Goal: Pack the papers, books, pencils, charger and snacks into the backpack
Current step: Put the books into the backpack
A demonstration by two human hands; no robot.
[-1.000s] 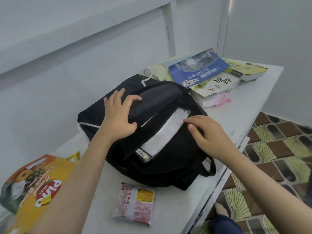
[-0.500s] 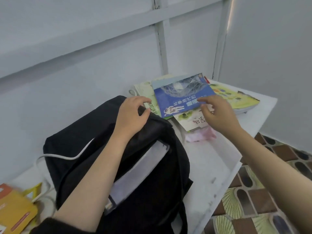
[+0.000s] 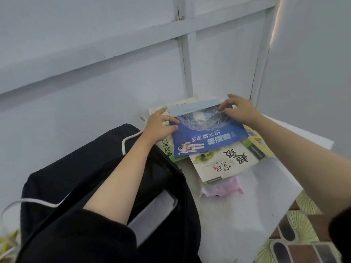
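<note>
Over the "超级" book [image 3: 228, 164], left hand [image 3: 157, 128] and right hand [image 3: 240, 112] are gripping a blue book [image 3: 209, 137]. Papers [image 3: 152, 215] are sitting in the backpack [image 3: 76, 177].

free table [image 3: 247, 215] right of backpack [image 3: 76, 177], wall [image 3: 114, 82] behind books [image 3: 224, 164]

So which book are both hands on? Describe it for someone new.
On the white table, beyond the black backpack, lies a pile of books. It is the top book, left hand and right hand at its far corners; only it has a deep-blue cover.
</note>
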